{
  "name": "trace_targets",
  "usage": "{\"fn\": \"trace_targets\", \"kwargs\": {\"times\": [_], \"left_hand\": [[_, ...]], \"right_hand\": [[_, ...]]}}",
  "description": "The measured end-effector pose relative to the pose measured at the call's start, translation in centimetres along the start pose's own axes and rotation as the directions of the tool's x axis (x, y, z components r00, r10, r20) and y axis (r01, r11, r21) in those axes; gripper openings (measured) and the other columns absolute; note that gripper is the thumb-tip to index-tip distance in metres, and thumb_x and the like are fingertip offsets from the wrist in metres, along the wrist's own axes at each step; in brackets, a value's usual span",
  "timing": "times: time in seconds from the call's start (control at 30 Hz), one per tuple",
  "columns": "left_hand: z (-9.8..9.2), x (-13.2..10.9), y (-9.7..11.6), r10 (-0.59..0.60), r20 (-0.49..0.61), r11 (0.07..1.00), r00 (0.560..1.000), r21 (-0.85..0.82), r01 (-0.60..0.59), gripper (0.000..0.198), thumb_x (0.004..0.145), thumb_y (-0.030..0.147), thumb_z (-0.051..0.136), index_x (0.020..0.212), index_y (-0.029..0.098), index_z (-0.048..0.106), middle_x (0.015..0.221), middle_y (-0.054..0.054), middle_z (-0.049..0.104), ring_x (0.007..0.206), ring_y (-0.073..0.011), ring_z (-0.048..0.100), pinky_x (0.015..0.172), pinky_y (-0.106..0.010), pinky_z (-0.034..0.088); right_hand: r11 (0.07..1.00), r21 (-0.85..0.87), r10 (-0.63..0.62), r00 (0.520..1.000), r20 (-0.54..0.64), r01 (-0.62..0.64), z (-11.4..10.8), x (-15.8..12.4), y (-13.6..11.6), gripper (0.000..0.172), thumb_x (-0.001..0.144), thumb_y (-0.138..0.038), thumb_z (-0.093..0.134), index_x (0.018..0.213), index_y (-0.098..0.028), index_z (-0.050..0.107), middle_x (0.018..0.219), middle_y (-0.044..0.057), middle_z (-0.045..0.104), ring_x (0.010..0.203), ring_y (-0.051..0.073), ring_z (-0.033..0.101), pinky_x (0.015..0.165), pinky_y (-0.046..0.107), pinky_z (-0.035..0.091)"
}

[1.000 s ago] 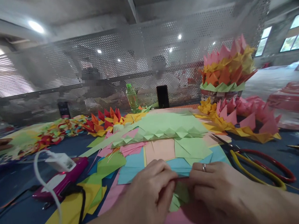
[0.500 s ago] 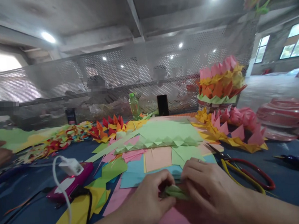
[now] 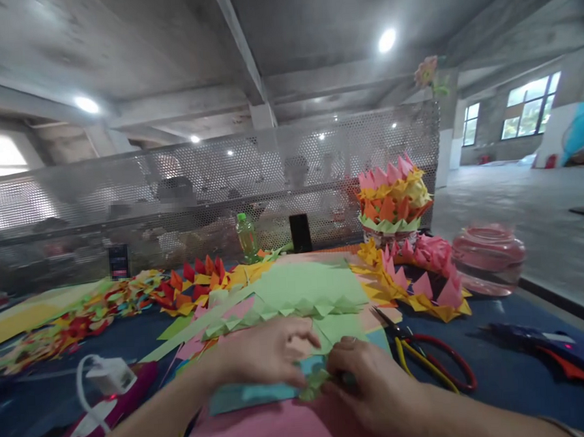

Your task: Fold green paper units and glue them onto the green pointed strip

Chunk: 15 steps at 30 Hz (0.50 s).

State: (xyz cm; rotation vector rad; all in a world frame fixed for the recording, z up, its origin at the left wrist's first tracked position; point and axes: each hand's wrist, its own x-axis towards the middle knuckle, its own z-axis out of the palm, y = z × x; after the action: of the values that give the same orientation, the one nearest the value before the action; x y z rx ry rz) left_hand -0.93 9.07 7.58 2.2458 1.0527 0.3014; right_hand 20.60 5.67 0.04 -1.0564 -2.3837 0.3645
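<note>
Both my hands meet low in the middle of the head view over a small folded green paper piece (image 3: 314, 385). My left hand (image 3: 264, 355) pinches its left end with the fingers curled. My right hand (image 3: 374, 387), a ring on one finger, grips its right end. Under them lie a blue sheet (image 3: 252, 394) and a pink sheet (image 3: 278, 431). Just beyond my hands runs a row of folded green paper triangles (image 3: 277, 310) on a large green sheet (image 3: 310, 284).
Scissors with red and yellow handles (image 3: 426, 355) lie right of my hands. A pink device with a white charger (image 3: 103, 398) sits at left. Folded paper flowers (image 3: 393, 197) and a pink jar (image 3: 490, 257) stand back right. A green bottle (image 3: 246, 237) stands by the perforated metal screen (image 3: 221, 183).
The view has tilted up and swung, showing more ceiling. My hands have moved forward on the table, still working the green piece between them.
</note>
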Motion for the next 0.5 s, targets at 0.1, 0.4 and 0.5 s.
{"fn": "trace_targets", "kwargs": {"times": [0.1,0.4,0.5], "left_hand": [[-2.4,3.9,0.0,0.018,-0.135,0.989,0.991,0.147,0.002,0.027,0.095,0.029,0.069,0.119,0.018,0.07,0.123,-0.009,0.07,0.113,-0.0267,0.063,0.1,-0.041,0.048],[-0.1,13.2,-2.2,-0.04,0.063,0.944,0.997,0.33,0.016,0.03,0.102,0.035,0.066,0.123,0.014,0.065,0.122,-0.009,0.066,0.104,-0.0261,0.068,0.089,-0.044,0.059],[0.2,13.2,-2.2,-0.077,0.083,0.962,0.994,0.267,0.052,0.032,0.101,0.037,0.067,0.123,0.014,0.065,0.123,-0.008,0.066,0.106,-0.0288,0.068,0.089,-0.044,0.059]], "right_hand": [[0.999,0.014,0.032,0.999,0.038,-0.033,-0.3,0.0,0.1,0.011,0.085,-0.019,0.065,0.075,-0.018,0.066,0.076,0.003,0.069,0.072,0.017,0.061,0.064,0.025,0.038],[0.999,0.028,0.017,0.99,0.138,-0.021,-0.7,-0.1,-0.5,0.02,0.082,-0.027,0.07,0.065,-0.019,0.062,0.062,-0.001,0.061,0.068,0.016,0.057,0.064,0.025,0.038],[0.999,0.009,0.05,0.989,0.141,-0.052,-0.9,-0.1,-0.7,0.022,0.081,-0.032,0.075,0.068,-0.019,0.064,0.066,0.001,0.063,0.069,0.018,0.058,0.062,0.026,0.038]]}}
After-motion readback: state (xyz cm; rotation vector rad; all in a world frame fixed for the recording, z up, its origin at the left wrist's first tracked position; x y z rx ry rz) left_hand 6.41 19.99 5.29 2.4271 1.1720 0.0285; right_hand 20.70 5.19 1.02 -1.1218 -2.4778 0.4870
